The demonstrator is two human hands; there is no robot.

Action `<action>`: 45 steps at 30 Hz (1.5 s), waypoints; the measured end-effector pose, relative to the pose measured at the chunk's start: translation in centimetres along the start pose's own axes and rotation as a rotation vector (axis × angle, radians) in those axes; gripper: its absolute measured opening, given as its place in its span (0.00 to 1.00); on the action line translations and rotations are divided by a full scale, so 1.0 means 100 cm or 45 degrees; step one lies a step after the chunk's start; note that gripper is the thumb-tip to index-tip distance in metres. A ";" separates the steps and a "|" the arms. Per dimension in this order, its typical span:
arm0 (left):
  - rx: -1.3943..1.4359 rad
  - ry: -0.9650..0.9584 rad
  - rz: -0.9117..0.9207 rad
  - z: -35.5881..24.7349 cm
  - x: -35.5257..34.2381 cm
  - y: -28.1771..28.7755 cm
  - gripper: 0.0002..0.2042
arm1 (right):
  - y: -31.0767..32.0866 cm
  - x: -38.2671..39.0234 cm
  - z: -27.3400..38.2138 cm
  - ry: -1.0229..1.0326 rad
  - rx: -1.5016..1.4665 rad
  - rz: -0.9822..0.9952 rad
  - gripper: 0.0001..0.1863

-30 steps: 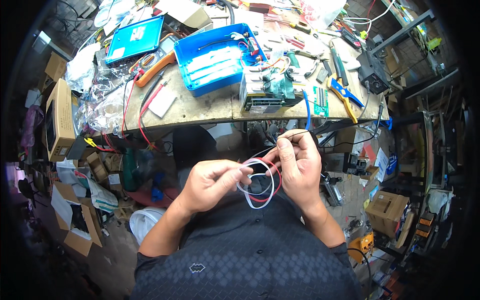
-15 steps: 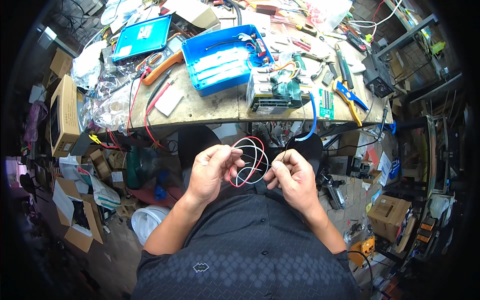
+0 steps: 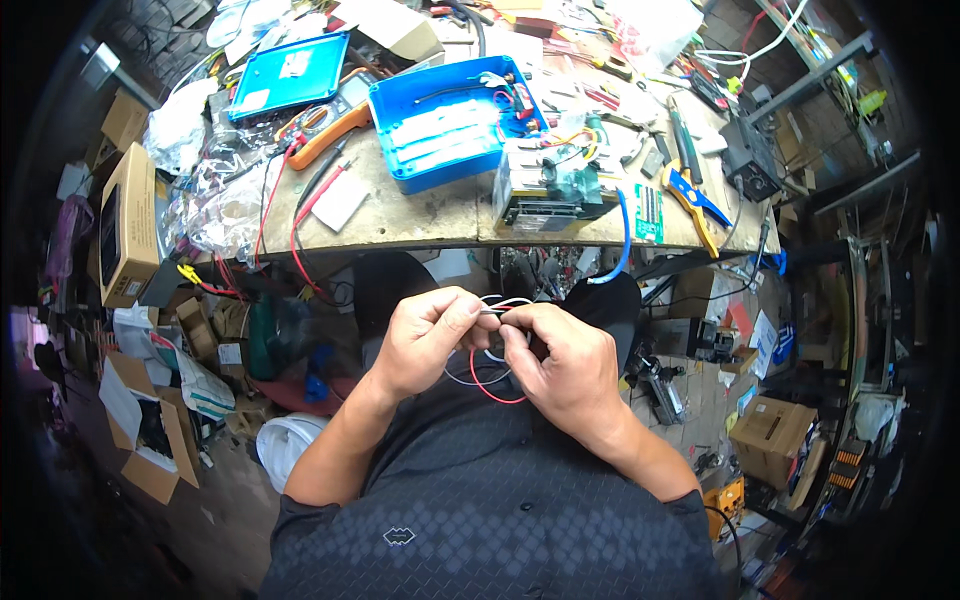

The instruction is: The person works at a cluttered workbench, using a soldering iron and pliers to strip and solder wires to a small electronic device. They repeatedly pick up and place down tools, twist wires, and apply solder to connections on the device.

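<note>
My left hand (image 3: 430, 340) and my right hand (image 3: 560, 365) meet over my lap, below the bench's front edge, fingertips pinched on a loose bundle of thin wires: red (image 3: 490, 393), white and dark. The wires loop below and above my fingers; which hand grips which strand is unclear. Beyond them on the bench (image 3: 400, 230) sit an open blue plastic box (image 3: 420, 172) and, at its front right, an electronic assembly (image 3: 550, 205) with coloured leads and a hanging blue cable (image 3: 628, 240).
A blue lid (image 3: 285, 75), orange multimeter (image 3: 335, 135), green circuit board (image 3: 648, 210) and blue-and-yellow stripper (image 3: 700, 210) lie among tools and wires on the bench. Cardboard boxes (image 3: 770, 435), a white bucket (image 3: 285, 445) and assorted clutter crowd the floor on both sides.
My hands have come together from about a second ago, the right one moving left toward the left hand. The wire coil is now pinched between them, its red loop hanging lower than half a second ago.
</note>
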State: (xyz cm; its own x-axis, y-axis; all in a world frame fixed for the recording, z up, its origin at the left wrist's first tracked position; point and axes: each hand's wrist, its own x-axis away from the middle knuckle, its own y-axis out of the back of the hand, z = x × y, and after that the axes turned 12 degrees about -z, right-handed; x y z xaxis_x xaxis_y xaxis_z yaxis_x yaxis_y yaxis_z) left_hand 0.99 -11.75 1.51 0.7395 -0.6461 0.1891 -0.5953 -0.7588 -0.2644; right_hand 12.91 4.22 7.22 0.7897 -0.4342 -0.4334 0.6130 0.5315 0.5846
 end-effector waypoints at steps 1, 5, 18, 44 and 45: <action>0.052 0.018 0.024 0.000 -0.002 0.002 0.16 | -0.002 0.001 0.001 -0.106 -0.066 0.007 0.06; 0.139 0.062 0.052 0.003 -0.003 0.002 0.22 | -0.005 0.006 0.002 -0.438 -0.262 0.032 0.07; -0.039 0.154 -0.132 -0.003 -0.006 -0.007 0.21 | -0.004 -0.004 0.000 0.020 0.081 -0.142 0.06; -0.194 0.052 -0.423 -0.010 0.013 0.028 0.20 | 0.051 0.015 -0.031 -1.089 -1.205 0.270 0.07; -0.168 0.050 -0.412 -0.010 0.015 0.031 0.20 | 0.046 0.014 -0.027 -1.062 -1.149 0.279 0.07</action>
State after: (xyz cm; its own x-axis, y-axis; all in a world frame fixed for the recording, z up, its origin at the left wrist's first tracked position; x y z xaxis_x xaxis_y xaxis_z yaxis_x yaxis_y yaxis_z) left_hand -0.07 -15.11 1.92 0.8855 -0.3708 0.2800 -0.3691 -0.9274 -0.0609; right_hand 16.90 8.01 7.45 0.8238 -0.4267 0.3732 0.5283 0.8166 -0.2325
